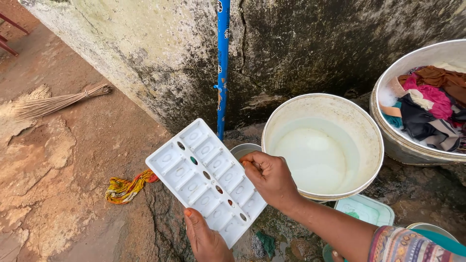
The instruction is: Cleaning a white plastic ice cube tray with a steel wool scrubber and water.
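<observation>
Head view, centre of frame: white plastic ice-cube tray [206, 180], rectangular, tilted, held over wet ground. Left hand [206, 238], bottom centre, fingers clamped on its lower edge as support; right hand [270, 175] fingers pinched on its right edge, steadying it. Right of centre: white plastic bucket of cloudy water [324, 145]. Upper right: metal basin of coloured clothes [418, 104]. Upper left: straw broom [58, 102]. Lower left: yellow patterned rag [127, 188].

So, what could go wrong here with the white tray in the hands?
The tray is tilted and held only at its edges by the left hand and right hand, so it might slip onto the wet ground. The bucket of water stands close beside the right hand; a bump could spill it.
</observation>
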